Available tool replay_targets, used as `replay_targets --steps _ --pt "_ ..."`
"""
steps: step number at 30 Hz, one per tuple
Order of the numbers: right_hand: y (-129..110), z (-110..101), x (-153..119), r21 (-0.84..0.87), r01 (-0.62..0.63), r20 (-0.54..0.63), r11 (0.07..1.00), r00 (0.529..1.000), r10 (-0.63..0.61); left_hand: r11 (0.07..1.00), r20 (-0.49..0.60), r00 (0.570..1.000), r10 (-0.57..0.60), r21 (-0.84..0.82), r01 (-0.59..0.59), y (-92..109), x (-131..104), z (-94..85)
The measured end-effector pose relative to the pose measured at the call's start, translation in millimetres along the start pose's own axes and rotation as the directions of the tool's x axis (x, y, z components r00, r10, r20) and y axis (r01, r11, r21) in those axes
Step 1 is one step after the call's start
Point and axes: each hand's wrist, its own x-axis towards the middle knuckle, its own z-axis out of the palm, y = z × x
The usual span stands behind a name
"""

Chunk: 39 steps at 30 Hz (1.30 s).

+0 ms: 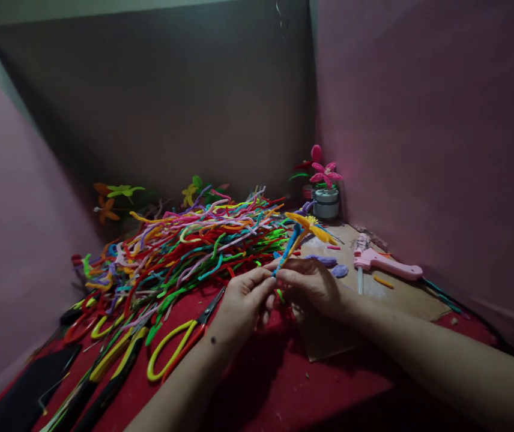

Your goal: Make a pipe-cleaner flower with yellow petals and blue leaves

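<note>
My left hand (245, 294) and my right hand (313, 285) meet at the middle, above the red cloth. Between their fingertips is a blue and orange fuzzy pipe-cleaner piece (290, 246), slanting up and to the right. Both hands pinch its lower end with thumb and fingers. Just past its top lies an orange and yellow fuzzy flower (313, 227). Left of my hands is a large heap of many-coloured pipe cleaners (207, 240).
Scissors (173, 348) and yellow-black pliers (115, 363) lie at the left on the red cloth (284, 390). At right, a pink glue gun (387, 263) rests on cardboard (408, 297). Behind stands a white pot (326, 204) with a pink flower (326, 174). Purple petals (340, 271) lie nearby.
</note>
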Motion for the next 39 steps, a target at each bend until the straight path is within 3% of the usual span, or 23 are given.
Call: replay_targets --steps 4,8,10,12,13,15,17,19,22,25,27,34,39 --pt "-8.1 -0.8 -1.7 0.078 0.049 0.048 0.996 0.997 -0.053 0.901 0.228 0.966 -0.121 -0.384 0.203 3.6 1.1 -4.3" --pt "-10.0 0.8 -1.5 0.168 0.088 0.028 0.982 0.995 -0.094 0.836 0.364 0.924 -0.121 -0.464 0.293 0.5 1.9 -4.4" --pt "-8.2 1.2 -1.5 0.177 0.042 -0.007 0.983 0.999 -0.042 0.914 0.286 0.953 -0.097 -0.352 0.199 -0.7 1.6 -3.1" --pt "-6.0 1.5 -1.8 0.179 -0.030 -0.054 0.983 0.998 0.041 0.998 0.078 0.997 0.029 -0.063 -0.024 -2.1 0.7 -1.2" --pt "-5.1 1.9 -2.0 0.177 -0.057 -0.077 0.983 0.994 0.072 0.982 -0.024 0.990 0.142 0.132 -0.138 -3.3 0.0 -0.3" --pt "-3.7 3.1 -2.4 0.165 -0.077 -0.104 0.983 0.990 0.095 0.840 -0.105 0.924 0.369 0.462 -0.283 -6.8 -1.3 1.3" --pt "-2.3 4.4 -2.3 0.150 -0.060 -0.114 0.987 0.990 0.077 0.715 -0.071 0.879 0.472 0.614 -0.335 -10.6 -2.5 2.4" --pt "-0.2 5.0 -1.6 0.160 -0.057 -0.115 0.986 0.990 0.076 0.700 -0.063 0.881 0.469 0.634 -0.328 -12.6 -3.3 3.4" --pt "3.0 3.6 -0.6 0.204 -0.071 -0.096 0.976 0.991 0.092 0.824 -0.110 0.933 0.343 0.511 -0.242 -9.7 -3.7 5.6" --pt "1.6 1.1 -1.1 0.205 -0.055 -0.050 0.977 0.996 0.067 0.962 -0.121 0.983 0.141 0.251 -0.107 -2.2 -3.5 7.4" --pt "-2.4 -0.2 -2.2 0.163 -0.054 0.003 0.985 0.999 0.054 0.997 -0.090 0.996 0.028 0.071 -0.021 2.4 -3.3 6.8" --pt "-6.8 -3.4 -3.0 0.113 0.040 0.041 0.993 0.998 -0.045 0.939 0.083 0.991 -0.102 -0.322 0.123 3.6 -1.0 -0.4" --pt "-8.4 -2.0 -3.3 0.110 0.071 0.043 0.991 0.996 -0.077 0.821 0.255 0.963 -0.084 -0.530 0.212 -1.4 1.6 -1.9"
